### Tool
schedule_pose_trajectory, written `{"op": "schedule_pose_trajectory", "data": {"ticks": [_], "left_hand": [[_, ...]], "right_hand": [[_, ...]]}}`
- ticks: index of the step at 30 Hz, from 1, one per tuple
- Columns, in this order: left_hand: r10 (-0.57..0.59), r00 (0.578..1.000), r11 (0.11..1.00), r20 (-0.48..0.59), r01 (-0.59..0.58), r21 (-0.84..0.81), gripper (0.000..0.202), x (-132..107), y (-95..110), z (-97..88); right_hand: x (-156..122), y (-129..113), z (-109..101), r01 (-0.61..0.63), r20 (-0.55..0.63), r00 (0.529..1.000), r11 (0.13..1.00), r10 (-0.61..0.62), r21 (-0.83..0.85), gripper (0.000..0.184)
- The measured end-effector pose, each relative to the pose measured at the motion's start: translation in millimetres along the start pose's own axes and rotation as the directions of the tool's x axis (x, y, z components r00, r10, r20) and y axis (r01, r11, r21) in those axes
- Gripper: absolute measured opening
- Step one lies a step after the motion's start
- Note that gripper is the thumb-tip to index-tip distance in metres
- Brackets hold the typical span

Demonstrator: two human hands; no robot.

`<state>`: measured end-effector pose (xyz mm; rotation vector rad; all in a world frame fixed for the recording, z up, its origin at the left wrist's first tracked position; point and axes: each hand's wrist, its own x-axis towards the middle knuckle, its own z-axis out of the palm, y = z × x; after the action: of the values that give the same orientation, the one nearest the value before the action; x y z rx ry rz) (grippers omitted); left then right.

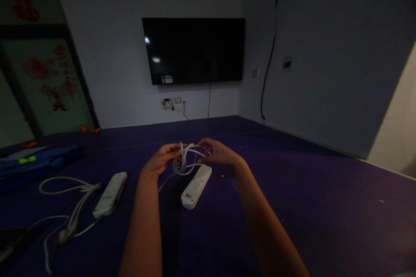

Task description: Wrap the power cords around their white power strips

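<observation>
Between my two hands a white power cord [183, 162] hangs in several loose loops, held just above the purple surface. My left hand [163, 158] is closed on the left side of the loops, thumb on top. At the right side of the coil, my right hand [218, 151] has its fingers curled round the cord. A white power strip [196, 186] lies just below the loops, with its label side facing up. One stretch of cord runs from the coil toward the strip, and another trails down behind my left forearm.
A second white power strip [111, 194] lies to the left with its bundled cord [76, 210]. Blue cloth [48, 159] and small orange items [95, 130] are farther left. A television [195, 51] hangs on the far wall, and a black cable [269, 67] dangles at right.
</observation>
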<state>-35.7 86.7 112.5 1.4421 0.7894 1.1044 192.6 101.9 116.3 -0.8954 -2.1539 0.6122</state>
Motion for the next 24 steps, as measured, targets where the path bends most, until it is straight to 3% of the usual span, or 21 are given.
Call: {"op": "schedule_pose_trajectory", "data": {"ticks": [8, 11, 14, 20, 24], "left_hand": [[-0.032, 0.998, 0.994, 0.063, 0.026, 0.103, 0.046, 3, -2, 5.4], [-0.011, 0.998, 0.994, 0.058, 0.005, 0.111, 0.047, 9, -5, 10.7], [-0.007, 1.0, 0.992, 0.025, 0.003, 0.123, 0.05, 11, -5, 12.1], [-0.002, 1.0, 0.992, 0.013, 0.0, 0.125, 0.051, 7, -3, 6.4], [0.014, 1.0, 0.993, -0.003, -0.013, 0.118, 0.049, 6, -2, 4.3]], "right_hand": [[5, -6, 6, 0.041, -0.049, 0.998, 0.999, -0.04, 0.02, 0.028], [10, -11, 18, 0.004, -0.12, 0.993, 0.992, -0.02, -0.125, 0.028], [14, -16, 26, -0.022, -0.201, 0.979, 0.975, -0.024, -0.221, 0.039], [11, -8, 23, 0.092, -0.084, 0.992, 0.996, -0.092, -0.005, 0.072], [6, 0, 15, 0.071, -0.04, 0.997, 0.993, -0.067, 0.096, 0.075]]}}
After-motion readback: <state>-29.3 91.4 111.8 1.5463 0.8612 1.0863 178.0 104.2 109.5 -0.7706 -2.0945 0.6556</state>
